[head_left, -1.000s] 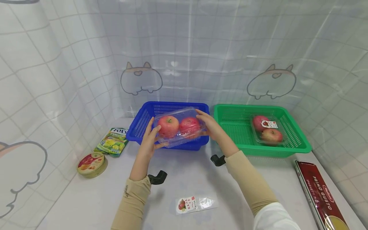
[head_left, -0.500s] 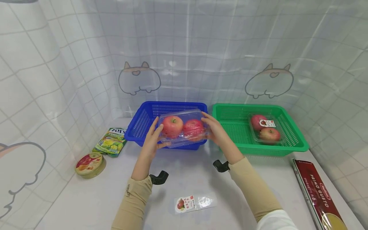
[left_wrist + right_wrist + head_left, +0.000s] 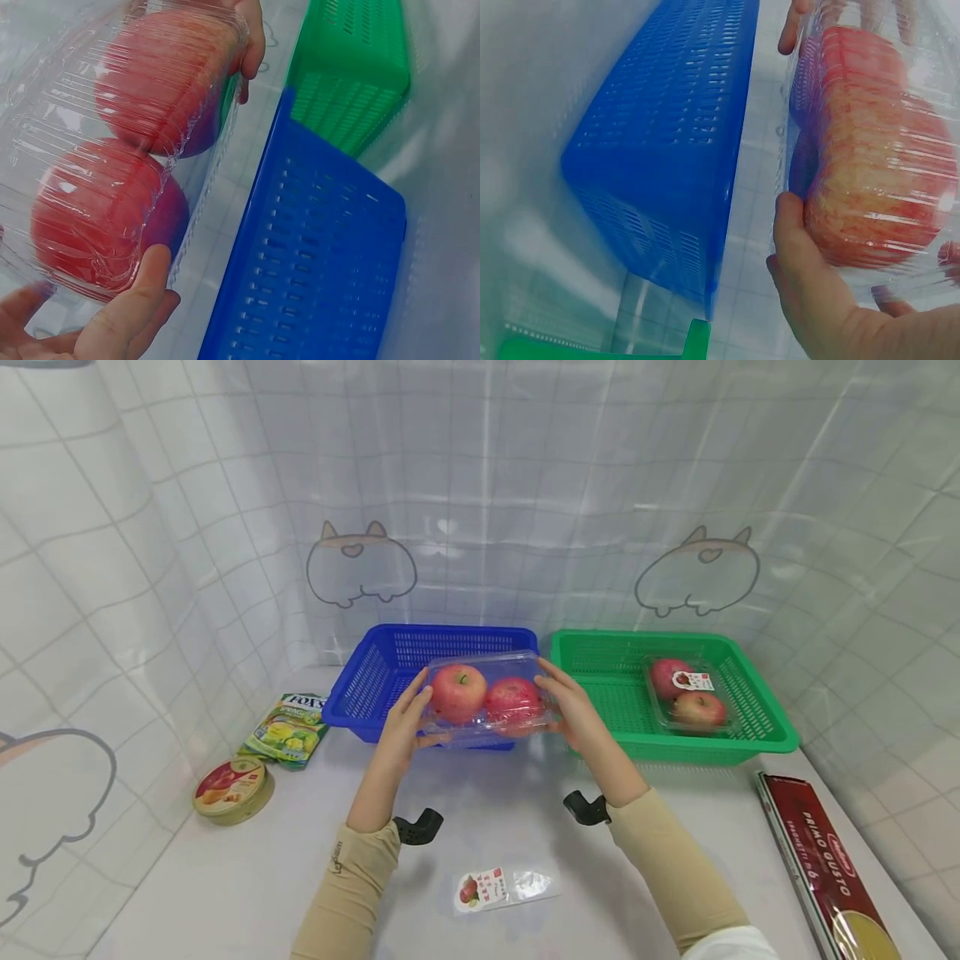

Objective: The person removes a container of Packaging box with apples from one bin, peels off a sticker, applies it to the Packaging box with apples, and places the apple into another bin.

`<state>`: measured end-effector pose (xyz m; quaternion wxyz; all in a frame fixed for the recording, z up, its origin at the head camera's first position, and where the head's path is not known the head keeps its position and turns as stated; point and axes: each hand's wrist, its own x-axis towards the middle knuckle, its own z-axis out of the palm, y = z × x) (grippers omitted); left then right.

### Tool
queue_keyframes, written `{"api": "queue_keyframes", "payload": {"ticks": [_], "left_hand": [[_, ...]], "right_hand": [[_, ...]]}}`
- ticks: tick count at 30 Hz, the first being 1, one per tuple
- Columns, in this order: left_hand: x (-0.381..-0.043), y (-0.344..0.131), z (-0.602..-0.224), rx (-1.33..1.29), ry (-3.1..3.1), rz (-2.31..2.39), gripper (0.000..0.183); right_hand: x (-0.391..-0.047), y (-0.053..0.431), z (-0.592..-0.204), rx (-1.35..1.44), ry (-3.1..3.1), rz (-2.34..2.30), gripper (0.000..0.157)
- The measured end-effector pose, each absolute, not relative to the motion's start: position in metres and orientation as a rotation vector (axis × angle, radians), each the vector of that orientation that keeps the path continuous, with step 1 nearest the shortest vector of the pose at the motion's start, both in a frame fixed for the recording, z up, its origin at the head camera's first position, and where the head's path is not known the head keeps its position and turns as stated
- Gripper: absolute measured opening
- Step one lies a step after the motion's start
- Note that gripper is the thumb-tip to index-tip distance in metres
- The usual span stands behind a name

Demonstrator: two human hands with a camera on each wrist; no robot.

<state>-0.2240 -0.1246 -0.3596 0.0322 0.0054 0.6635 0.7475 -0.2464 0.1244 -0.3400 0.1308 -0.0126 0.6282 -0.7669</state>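
Observation:
A clear plastic clamshell box (image 3: 487, 665) with two red apples inside is held up in front of the blue basket (image 3: 352, 717). My left hand (image 3: 401, 735) grips its left end, thumb and fingers spread around the corner. At the opposite end my right hand (image 3: 576, 710) grips the box the same way. In the left wrist view an apple (image 3: 105, 217) shows through the ribbed plastic above the left fingers. The right wrist view shows the other apple (image 3: 877, 180) close above my right thumb.
A green basket (image 3: 600, 747) holds another apple box (image 3: 690, 693) with a label. On the table lie a label in a clear sleeve (image 3: 487, 891), a spaghetti pack (image 3: 828, 868), a round tin (image 3: 234, 789) and a green Fox's bag (image 3: 288, 731). A curtain (image 3: 480, 485) hangs behind.
The apple box has moved a little right and slightly down, and it has turned more level. Both hands moved with it and kept their hold.

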Motion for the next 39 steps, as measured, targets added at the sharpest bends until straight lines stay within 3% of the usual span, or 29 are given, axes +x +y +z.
{"api": "queue_keyframes", "payload": {"ticks": [39], "left_hand": [[-0.182,-0.090,-0.374,0.190,2.198,1.944,0.055]], "right_hand": [[-0.161,0.168,-0.361,0.128,1.898,-2.311,0.054]]}}
